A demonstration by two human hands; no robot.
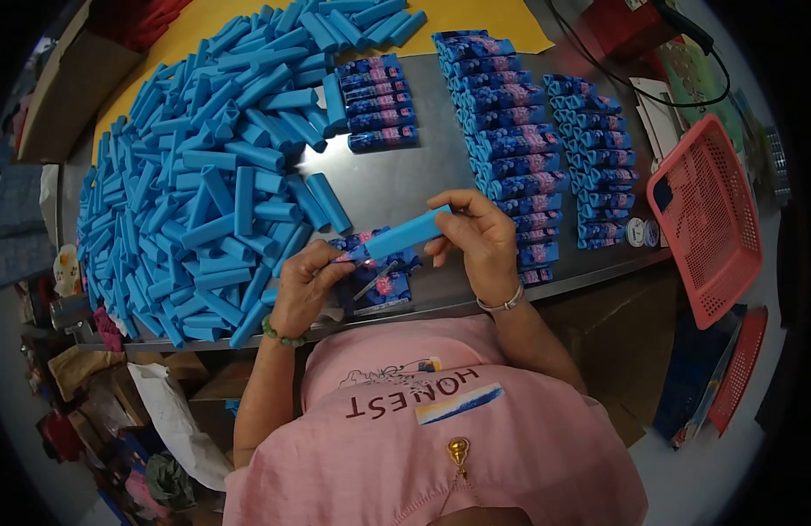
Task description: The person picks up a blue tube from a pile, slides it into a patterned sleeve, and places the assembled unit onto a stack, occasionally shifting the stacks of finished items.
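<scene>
A light blue tube [410, 232] is held at a slant above the table's front edge. My right hand [477, 235] pinches its upper right end between thumb and fingers. The fingers of my left hand [309, 276] are closed on a dark blue and pink printed wrapper [360, 249], which meets the tube's lower left end. More printed wrappers [383, 289] lie flat on the table just below the tube. Two loose blue tubes [327, 202] rest behind my left hand.
A large heap of blue tubes [204, 193] covers the left side. Wrapped tubes stand in a short row [381, 118] at the back and two long rows [515, 140] [598, 158] at the right. A pink basket [708, 219] sits by the right edge, near a red device [629, 31] with a cable.
</scene>
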